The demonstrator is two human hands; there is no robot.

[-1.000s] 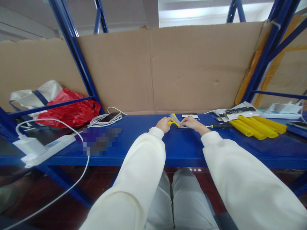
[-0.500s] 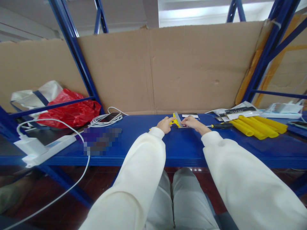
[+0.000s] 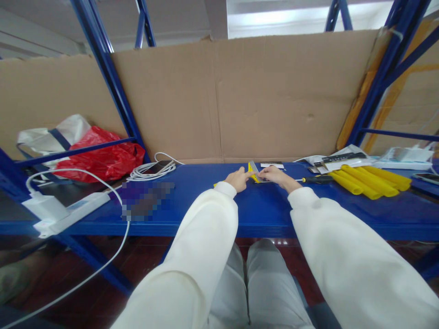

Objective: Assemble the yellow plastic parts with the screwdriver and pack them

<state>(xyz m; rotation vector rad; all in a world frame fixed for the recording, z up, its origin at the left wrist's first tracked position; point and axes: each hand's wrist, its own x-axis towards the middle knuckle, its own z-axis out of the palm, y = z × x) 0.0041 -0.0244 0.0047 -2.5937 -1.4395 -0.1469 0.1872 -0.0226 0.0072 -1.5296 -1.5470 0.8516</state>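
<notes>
My left hand (image 3: 239, 179) and my right hand (image 3: 272, 174) meet over the blue shelf (image 3: 260, 205), both pinched on a small yellow scraper with a grey blade (image 3: 253, 170). My left fingers grip its yellow handle from the left. From the right, my right fingers close on the grey blade end. The tool sits low, just above the shelf surface. Part of the handle is hidden under my fingers.
A screwdriver (image 3: 313, 180) and several yellow tubes (image 3: 370, 180) lie to the right, with papers and a black strip (image 3: 339, 159) behind. Left: a coiled white cable with a phone (image 3: 152, 169), a red bag (image 3: 99, 157), a white power strip (image 3: 65, 211). Cardboard (image 3: 240, 96) backs the shelf.
The scraper has turned from tilted to more upright and come down closer to the shelf. Both hands have drawn slightly nearer each other.
</notes>
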